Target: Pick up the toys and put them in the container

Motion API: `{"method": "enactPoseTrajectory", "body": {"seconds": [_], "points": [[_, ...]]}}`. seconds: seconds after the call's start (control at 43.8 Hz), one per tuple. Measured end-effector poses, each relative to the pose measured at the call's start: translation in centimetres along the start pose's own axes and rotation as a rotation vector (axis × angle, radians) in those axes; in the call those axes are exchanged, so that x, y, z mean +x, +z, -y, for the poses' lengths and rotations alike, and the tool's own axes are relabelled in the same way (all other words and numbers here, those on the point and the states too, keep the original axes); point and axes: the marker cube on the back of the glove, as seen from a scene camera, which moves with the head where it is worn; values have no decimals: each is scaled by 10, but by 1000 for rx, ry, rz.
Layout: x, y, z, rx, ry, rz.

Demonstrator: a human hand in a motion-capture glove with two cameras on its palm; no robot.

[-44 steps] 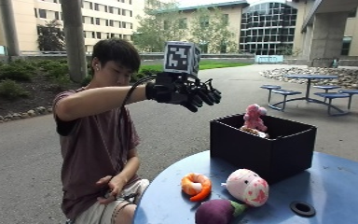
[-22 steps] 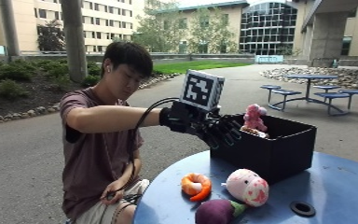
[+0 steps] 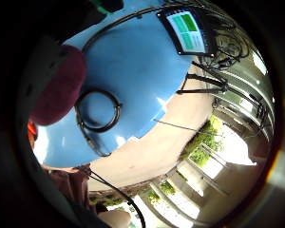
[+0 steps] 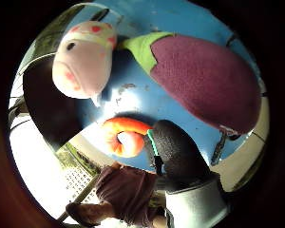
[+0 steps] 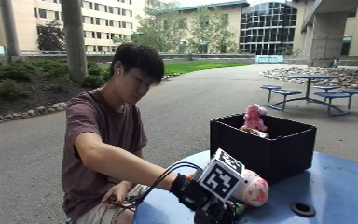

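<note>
The black-gloved right hand (image 5: 211,209) has dropped from beside the black plastic container (image 5: 263,145) to the blue round counter (image 5: 328,186), just above the purple plush eggplant (image 4: 199,80); whether its fingers grasp it, I cannot tell.

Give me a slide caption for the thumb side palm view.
Gloved right hand low over the blue table, above a plush eggplant, orange shrimp toy and pink plush.

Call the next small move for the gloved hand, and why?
Probably lower the gloved right hand the rest of the way and close on the purple eggplant toy. It fills the thumb-side palm view, beside the orange toy and pink-spotted plush on the blue table; nothing is visibly held.
</note>
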Motion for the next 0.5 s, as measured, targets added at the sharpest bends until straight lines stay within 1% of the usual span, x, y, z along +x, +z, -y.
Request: {"method": "enactPoseTrajectory", "body": {"seconds": [0.046,0.114,0.183,0.366,0.434,0.503], "points": [[-2,13,6,17,-16,-32],[-2,21,12,117,-38,-76],[0,23,17,189,-46,-50],[1,21,27,267,-41,134],[-4,19,30,291,-24,147],[-12,11,29,307,-22,99]]}}
